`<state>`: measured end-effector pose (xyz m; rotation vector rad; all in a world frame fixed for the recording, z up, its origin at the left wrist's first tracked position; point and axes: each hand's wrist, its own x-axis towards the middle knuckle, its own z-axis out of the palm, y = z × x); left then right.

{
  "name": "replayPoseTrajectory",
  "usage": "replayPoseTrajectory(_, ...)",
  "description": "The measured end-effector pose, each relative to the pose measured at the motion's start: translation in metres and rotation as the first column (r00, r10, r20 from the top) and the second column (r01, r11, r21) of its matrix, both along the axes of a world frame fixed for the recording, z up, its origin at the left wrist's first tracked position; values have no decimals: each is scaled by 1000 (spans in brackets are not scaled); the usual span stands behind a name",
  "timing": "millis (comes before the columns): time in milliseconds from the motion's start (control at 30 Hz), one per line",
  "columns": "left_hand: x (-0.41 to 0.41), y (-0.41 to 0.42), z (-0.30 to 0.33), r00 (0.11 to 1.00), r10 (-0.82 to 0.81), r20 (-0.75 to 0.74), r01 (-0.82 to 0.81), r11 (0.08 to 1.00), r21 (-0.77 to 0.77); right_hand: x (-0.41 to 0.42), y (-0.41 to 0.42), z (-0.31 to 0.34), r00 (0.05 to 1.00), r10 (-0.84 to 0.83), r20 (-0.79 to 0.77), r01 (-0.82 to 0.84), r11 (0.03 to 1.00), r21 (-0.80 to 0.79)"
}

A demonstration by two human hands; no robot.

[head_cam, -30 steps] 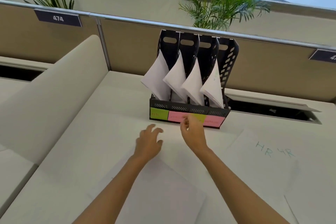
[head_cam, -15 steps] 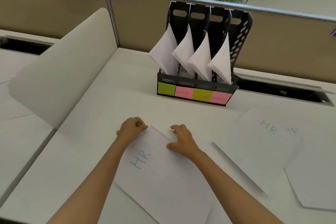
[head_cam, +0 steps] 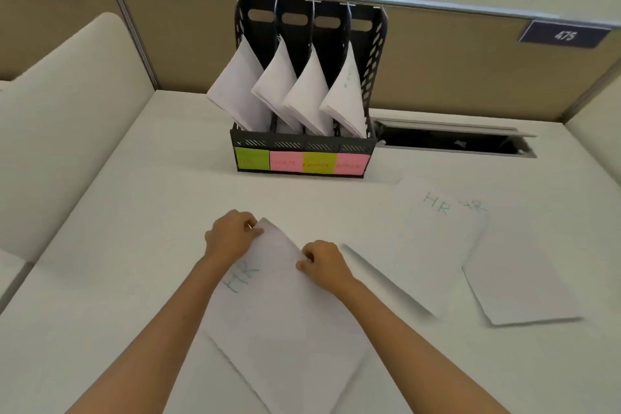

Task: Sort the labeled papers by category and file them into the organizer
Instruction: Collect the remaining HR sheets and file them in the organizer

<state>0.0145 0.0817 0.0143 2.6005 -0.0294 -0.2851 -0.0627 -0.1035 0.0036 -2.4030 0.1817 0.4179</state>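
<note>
HR sheet (head_cam: 285,306) lying flat on the table (head_cam: 134,212), near edge, slanted, "HR" written in blue by its left side. Both hands pinching its far end: left hand (head_cam: 232,237) gripping the far corner, right hand (head_cam: 324,265) gripping the right edge just beside it. Grip on each side is closed on the paper; corner looks to be lifting slightly. Step in hand, as judged: picking up one labelled sheet for filing. Organizer (head_cam: 304,91) standing well beyond the hands, four slots, each already holding papers leaning out. Front labels reading green (head_cam: 252,160), pink, green, pink; the leftmost green one seems to read "HR", the others too blurred to read. Next move likely calls for raising the sheet clear of the table, turning it upright, and sliding it into the leftmost slot beside the papers there, without crumpling it. More sheets (head_cam: 433,239) lying to the right, one marked "HR", another (head_cam: 521,282) partly under it with no label showing; these are not yet filed.
</note>
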Motion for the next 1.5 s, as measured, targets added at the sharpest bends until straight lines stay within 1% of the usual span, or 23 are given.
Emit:
replayPoseTrajectory(133,4,-38,21,968,42,249,-44,999,3,-10,-26,7,990,-113,85,100,985,143)
replayPoseTrajectory(200,4,-55,23,929,110,352,-111,994,-20,-13,-43,13,958,-251,142,217,951,219)
replayPoseTrajectory(233,4,-64,24,917,146,371,-144,989,-31,-15,-54,17,928,-332,169,283,923,260)
replayPoseTrajectory(300,2,-81,25,927,197,320,-190,980,-52,-18,-77,23,844,-503,185,420,835,356)
replayPoseTrajectory(367,1,-102,23,966,174,191,-166,985,-57,-24,-103,25,738,-651,176,540,727,425)
replayPoseTrajectory(400,2,-111,21,985,144,100,-133,985,-109,-27,-115,24,695,-699,170,578,683,446)
replayPoseTrajectory(467,1,-130,19,994,43,-99,-72,945,-320,-32,-138,21,632,-761,147,637,618,461)
replayPoseTrajectory(500,0,-142,18,985,-19,-171,-55,906,-420,-36,-151,19,607,-784,133,665,592,456)
replayPoseTrajectory(533,-1,-150,16,977,-70,-200,-33,881,-471,-39,-160,17,588,-800,123,684,573,451)
replayPoseTrajectory(567,-2,-160,15,974,-108,-199,-1,877,-481,-43,-169,15,571,-813,112,701,554,449)
replayPoseTrajectory(633,-2,-181,11,976,-132,-176,40,894,-446,-50,-186,10,537,-839,87,731,514,450)
replayPoseTrajectory(733,2,-212,4,982,-105,-155,51,947,-317,-58,-208,4,498,-867,31,769,457,447)
replayPoseTrajectory(800,4,-228,1,980,-94,-174,50,968,-246,-62,-218,1,499,-866,-14,778,442,446)
replayPoseTrajectory(867,7,-243,-2,978,-114,-177,72,971,-228,-65,-226,-2,545,-838,-36,767,481,424)
replayPoseTrajectory(967,10,-262,-6,972,-158,-175,113,964,-240,-68,-236,-8,681,-732,-23,696,637,331)
replayPoseTrajectory(1033,12,-268,-7,961,-172,-219,122,967,-224,-68,-241,-12,749,-662,-15,646,725,238)
replayPoseTrajectory(1100,13,-273,-11,948,-174,-268,112,966,-231,-66,-249,-14,797,-604,-18,600,788,139)
replayPoseTrajectory(1167,12,-273,-16,946,-179,-272,112,962,-248,-64,-255,-12,827,-561,-14,561,825,66)
replayPoseTrajectory(1233,10,-270,-21,958,-159,-239,95,961,-259,-60,-267,-8,820,-572,36,571,820,32)
replayPoseTrajectory(1333,8,-260,-26,983,-47,-178,-5,960,-279,-59,-299,-4,734,-653,188,662,750,19)
replayPoseTrajectory(1400,6,-252,-29,985,51,-166,-99,951,-294,-59,-328,-3,688,-672,275,710,702,-61)
replayPoseTrajectory(1433,4,-249,-30,983,86,-165,-135,940,-313,-60,-342,-3,676,-678,288,729,672,-131)
replayPoseTrajectory(1500,-1,-243,-34,979,126,-157,-177,914,-365,-62,-370,-2,662,-720,210,747,609,-268)
